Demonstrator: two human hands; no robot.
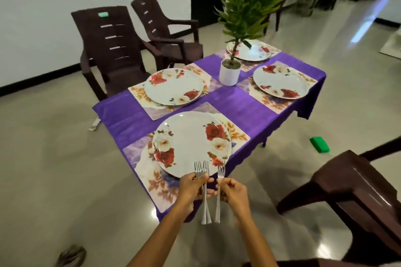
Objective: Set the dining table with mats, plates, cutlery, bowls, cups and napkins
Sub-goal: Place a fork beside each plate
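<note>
A small table under a purple cloth (pixel 243 104) carries several floral mats, each with a white rose-patterned plate. The nearest plate (pixel 191 143) lies on the near mat (pixel 149 175). Above the table's near edge my left hand (pixel 191 188) grips a bunch of steel forks (pixel 201 169), tines up. My right hand (pixel 232 191) pinches a single fork (pixel 221 172) just right of the bunch. Other plates sit at the left (pixel 173 86), right (pixel 280 82) and far end (pixel 249 50).
A potted plant in a white pot (pixel 229 73) stands mid-table. Two brown plastic chairs (pixel 110 50) stand at the far left side and one (pixel 358 197) at my right. A green block (pixel 319 144) lies on the floor right of the table.
</note>
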